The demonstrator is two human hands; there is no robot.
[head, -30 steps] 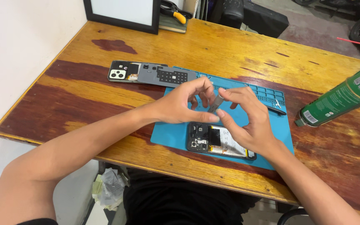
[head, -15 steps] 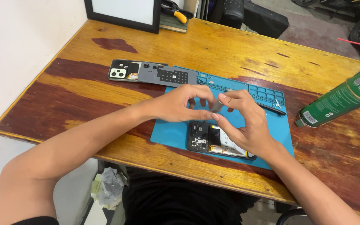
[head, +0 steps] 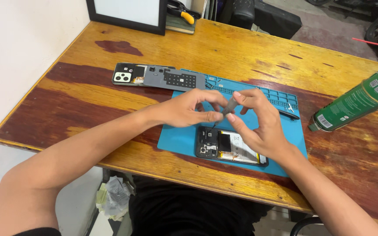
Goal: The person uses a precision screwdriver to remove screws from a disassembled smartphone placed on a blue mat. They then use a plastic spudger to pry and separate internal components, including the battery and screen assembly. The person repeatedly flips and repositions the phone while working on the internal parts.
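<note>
Head view: both hands are pinching a small grey screwdriver (head: 229, 106), left hand (head: 188, 108) and right hand (head: 259, 124) fingers clenched around it, hovering just above the opened phone (head: 230, 145) lying on the blue mat (head: 178, 137).

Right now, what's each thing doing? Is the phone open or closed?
Phone: open, back off, insides showing, flat on the blue mat.
Back cover: off, lying apart on the table.
Small grey tool: held by both hands, tip down.
Green can: lying tilted.
</note>
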